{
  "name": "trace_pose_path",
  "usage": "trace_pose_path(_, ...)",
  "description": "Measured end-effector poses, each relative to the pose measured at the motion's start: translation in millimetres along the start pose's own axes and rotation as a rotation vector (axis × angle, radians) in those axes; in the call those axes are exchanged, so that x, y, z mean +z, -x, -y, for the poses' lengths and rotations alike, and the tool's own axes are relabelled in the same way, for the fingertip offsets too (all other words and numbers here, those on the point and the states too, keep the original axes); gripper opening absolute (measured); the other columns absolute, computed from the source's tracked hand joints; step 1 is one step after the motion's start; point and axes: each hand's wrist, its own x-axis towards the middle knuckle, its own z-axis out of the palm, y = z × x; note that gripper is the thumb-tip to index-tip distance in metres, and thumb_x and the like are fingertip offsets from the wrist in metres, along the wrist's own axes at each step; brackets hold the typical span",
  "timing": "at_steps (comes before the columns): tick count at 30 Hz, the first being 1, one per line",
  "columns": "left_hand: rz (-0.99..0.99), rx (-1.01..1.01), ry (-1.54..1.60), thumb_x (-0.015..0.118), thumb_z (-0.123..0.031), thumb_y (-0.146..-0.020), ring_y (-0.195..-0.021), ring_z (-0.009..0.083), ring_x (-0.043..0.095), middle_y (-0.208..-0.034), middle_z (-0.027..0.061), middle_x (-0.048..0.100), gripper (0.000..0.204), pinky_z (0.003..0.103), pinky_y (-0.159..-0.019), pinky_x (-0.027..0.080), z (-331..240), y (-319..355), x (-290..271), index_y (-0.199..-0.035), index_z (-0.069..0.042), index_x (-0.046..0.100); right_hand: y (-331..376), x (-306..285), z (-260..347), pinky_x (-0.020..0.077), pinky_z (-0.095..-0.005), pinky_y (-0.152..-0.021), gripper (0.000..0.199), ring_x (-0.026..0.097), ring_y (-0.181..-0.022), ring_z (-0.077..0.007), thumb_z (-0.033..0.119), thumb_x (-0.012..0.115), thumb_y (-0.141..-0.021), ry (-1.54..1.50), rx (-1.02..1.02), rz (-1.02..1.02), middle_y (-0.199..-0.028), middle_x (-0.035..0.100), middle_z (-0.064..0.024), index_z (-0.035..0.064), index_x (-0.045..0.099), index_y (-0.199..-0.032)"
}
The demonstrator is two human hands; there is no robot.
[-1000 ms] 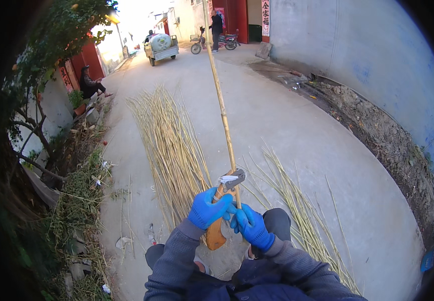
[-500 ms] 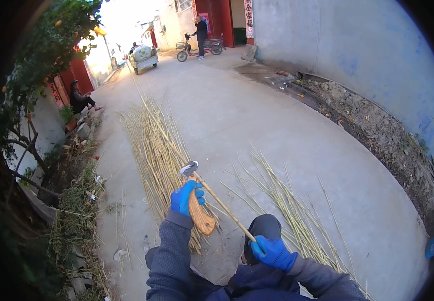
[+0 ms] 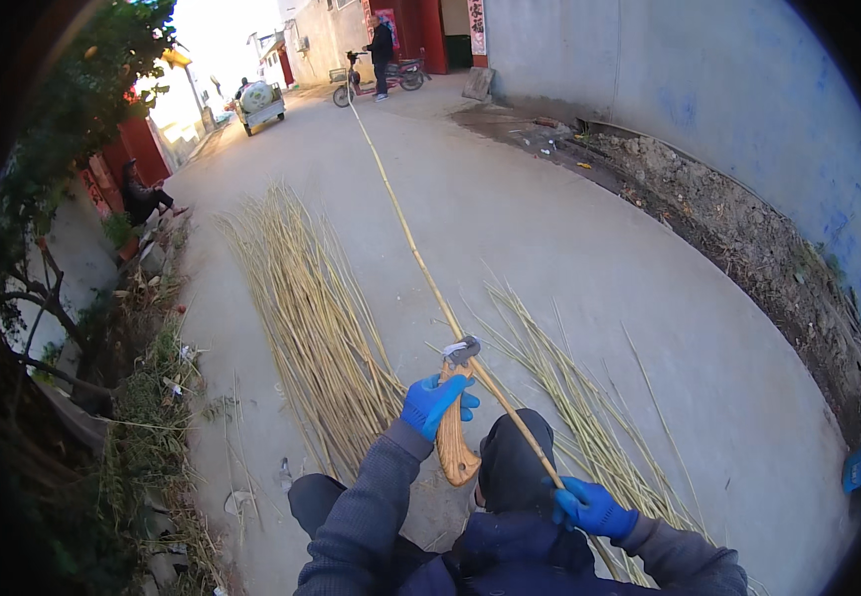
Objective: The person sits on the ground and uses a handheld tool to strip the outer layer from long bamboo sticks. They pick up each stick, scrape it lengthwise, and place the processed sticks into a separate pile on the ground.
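Observation:
My left hand, in a blue glove, is closed around a hand tool with a curved wooden handle and a small grey metal head. A long yellowish cane runs from far up the road down past this head, touching it; whether it passes through the head I cannot tell. My right hand, also blue-gloved, grips the cane near its lower end, beside my right knee. Left of the tool lies a thick bundle of canes on the concrete. A looser pile of greener canes spreads under and beyond my right hand.
Dry weeds and a tree line the left edge, where a person sits. Up the road are a loaded cart and a person standing by a red electric bike. A pale wall and dirt strip bound the right.
Both hands have moved to the right, my right hand also slightly down. The tool and cane went with them, and the cane now slants across the road instead of over the left bundle.

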Motion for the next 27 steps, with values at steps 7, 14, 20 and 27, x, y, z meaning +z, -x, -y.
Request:
trace_pose_path(7, -0.094, 0.027, 0.046, 0.061, -0.026, -0.095, -0.08, 0.0238, 0.067, -0.097, 0.0165, 0.067, 0.04, 0.036, -0.07, 0.059, 7, 9, 10, -0.12, 0.005, 0.058, -62, 9, 35, 0.0489, -0.0341, -0.053, 0.028, 0.061, -0.053, -0.0211, 0.026, 0.048, -0.1, 0.166, -0.178, -0.121, -0.063, 0.06, -0.0104, 0.008, 0.06, -0.118)
trace_pose_path(14, -0.157, -0.074, 0.092, 0.061, -0.027, -0.095, -0.076, 0.0236, 0.066, -0.09, 0.0157, 0.067, 0.039, 0.035, -0.066, 0.058, 23, 21, 8, -0.119, 0.004, 0.059, -75, 3, 27, 0.0467, -0.0453, -0.051, 0.017, 0.061, -0.059, -0.0385, 0.024, 0.057, -0.093, 0.655, -0.475, -0.272, -0.066, 0.059, -0.0195, 0.0093, 0.059, -0.101)
trace_pose_path(20, -0.253, 0.141, 0.199, 0.067, -0.027, -0.091, -0.076, 0.0209, 0.066, -0.099, 0.0138, 0.068, 0.041, 0.032, -0.063, 0.057, -14, -8, -67, -0.118, 0.004, 0.06, -3, -14, -2, 0.0433, -0.0453, -0.045, 0.018, 0.057, -0.048, -0.0348, 0.024, 0.062, -0.09, 0.773, -0.474, -0.15, -0.057, 0.055, -0.0159, 0.0099, 0.059, -0.1)
trace_pose_path(27, -0.326, 0.121, 0.177, 0.067, -0.024, -0.091, -0.075, 0.022, 0.067, -0.098, 0.0139, 0.068, 0.039, 0.032, -0.064, 0.058, -15, -26, -106, -0.118, 0.004, 0.06, 76, -44, -37, 0.0526, -0.036, -0.058, 0.039, 0.066, -0.062, -0.0252, 0.024, 0.061, -0.092, 0.69, -0.185, -0.076, -0.075, 0.068, -0.0119, 0.0038, 0.057, -0.125)
